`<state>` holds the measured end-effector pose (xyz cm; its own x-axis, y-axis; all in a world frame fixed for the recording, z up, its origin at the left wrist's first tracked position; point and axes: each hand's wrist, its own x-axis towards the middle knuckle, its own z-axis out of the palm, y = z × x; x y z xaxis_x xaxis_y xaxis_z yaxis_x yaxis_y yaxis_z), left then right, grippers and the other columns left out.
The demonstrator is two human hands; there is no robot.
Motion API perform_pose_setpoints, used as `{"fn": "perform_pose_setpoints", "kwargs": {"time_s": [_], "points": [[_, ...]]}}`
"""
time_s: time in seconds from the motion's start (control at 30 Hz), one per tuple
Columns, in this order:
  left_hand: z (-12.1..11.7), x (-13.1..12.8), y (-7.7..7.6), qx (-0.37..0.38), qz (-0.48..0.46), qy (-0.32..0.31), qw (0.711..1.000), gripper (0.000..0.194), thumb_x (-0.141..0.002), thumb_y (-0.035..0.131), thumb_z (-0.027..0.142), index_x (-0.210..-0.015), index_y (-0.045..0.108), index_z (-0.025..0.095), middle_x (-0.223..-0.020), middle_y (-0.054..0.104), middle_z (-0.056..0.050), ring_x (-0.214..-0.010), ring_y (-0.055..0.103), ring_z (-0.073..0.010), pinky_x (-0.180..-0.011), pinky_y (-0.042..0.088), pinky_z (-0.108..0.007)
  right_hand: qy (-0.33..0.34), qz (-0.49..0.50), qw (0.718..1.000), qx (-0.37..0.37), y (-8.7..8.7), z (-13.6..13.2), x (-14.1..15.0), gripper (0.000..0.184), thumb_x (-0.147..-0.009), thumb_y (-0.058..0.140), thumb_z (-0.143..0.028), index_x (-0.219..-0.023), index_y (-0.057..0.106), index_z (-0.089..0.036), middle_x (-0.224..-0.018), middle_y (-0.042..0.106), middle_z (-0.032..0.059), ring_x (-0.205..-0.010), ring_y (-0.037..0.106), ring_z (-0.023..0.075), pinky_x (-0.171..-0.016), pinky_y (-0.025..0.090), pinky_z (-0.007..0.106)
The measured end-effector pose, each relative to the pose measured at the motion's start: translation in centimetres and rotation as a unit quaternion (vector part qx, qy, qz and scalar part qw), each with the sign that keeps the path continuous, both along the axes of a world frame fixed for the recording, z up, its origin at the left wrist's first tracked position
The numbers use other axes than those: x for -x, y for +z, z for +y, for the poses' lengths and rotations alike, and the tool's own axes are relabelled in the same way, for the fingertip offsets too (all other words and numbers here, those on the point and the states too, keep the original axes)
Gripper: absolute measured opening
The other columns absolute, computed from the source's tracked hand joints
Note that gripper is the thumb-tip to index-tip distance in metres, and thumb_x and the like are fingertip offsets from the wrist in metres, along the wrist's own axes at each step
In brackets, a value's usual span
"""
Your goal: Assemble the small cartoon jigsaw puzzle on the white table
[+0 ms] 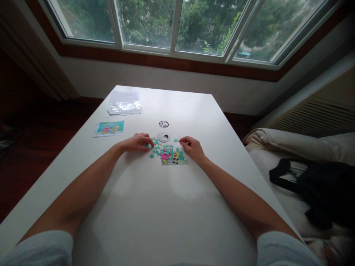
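A partly joined jigsaw puzzle [170, 157] lies flat on the white table, showing a pink starfish and a yellow sponge figure. Loose teal puzzle pieces [156, 148] are scattered along its left side. Over these pieces my left hand [138, 142] rests with bent fingers apart, its fingertips touching or just above them. My right hand [193, 147] is at the puzzle's upper right, thumb and index finger drawn close together; whatever may be between them is too small to make out. One loose piece [175, 140] sits just left of those fingertips.
A printed picture [110, 128] of the same figures lies on the left, below a clear plastic bag with paper [124, 102]. Two round inserts [163, 137] are set in the white table [166, 207]. Dark clothing [321, 188] lies on the seat at right.
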<state>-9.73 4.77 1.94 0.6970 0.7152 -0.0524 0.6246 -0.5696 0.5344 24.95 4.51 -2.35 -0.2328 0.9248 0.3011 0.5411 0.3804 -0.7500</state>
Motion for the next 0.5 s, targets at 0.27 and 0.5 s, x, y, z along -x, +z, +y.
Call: {"fn": "perform_pose_setpoints", "kwargs": {"time_s": [0.27, 0.5], "points": [[-0.21, -0.34, 0.10, -0.011, 0.002, 0.014, 1.000, 0.026, -0.088, 0.065, 0.043, -0.105, 0.072, 0.025, -0.101, 0.061, -0.003, -0.097, 0.055, -0.0202, -0.100, 0.033, -0.034, 0.003, 0.001, 1.000, -0.001, -0.04, 0.03, -0.02, 0.020, -0.087, 0.056, -0.027, -0.093, 0.075, -0.023, -0.089, 0.074, 0.0023, -0.073, 0.058, 0.0168, -0.070, 0.045, 0.030], [-0.07, -0.34, 0.01, 0.040, -0.051, 0.013, 0.998, 0.025, -0.084, 0.067, 0.042, -0.092, 0.066, 0.019, -0.086, 0.061, -0.001, -0.079, 0.053, -0.0153, -0.073, 0.041, -0.026, 0.003, 0.007, 1.000, 0.000, -0.29, 0.08, -0.12, 0.020, -0.087, 0.057, -0.028, -0.094, 0.075, -0.023, -0.090, 0.074, 0.0026, -0.074, 0.059, 0.0170, -0.069, 0.045, 0.029]]}}
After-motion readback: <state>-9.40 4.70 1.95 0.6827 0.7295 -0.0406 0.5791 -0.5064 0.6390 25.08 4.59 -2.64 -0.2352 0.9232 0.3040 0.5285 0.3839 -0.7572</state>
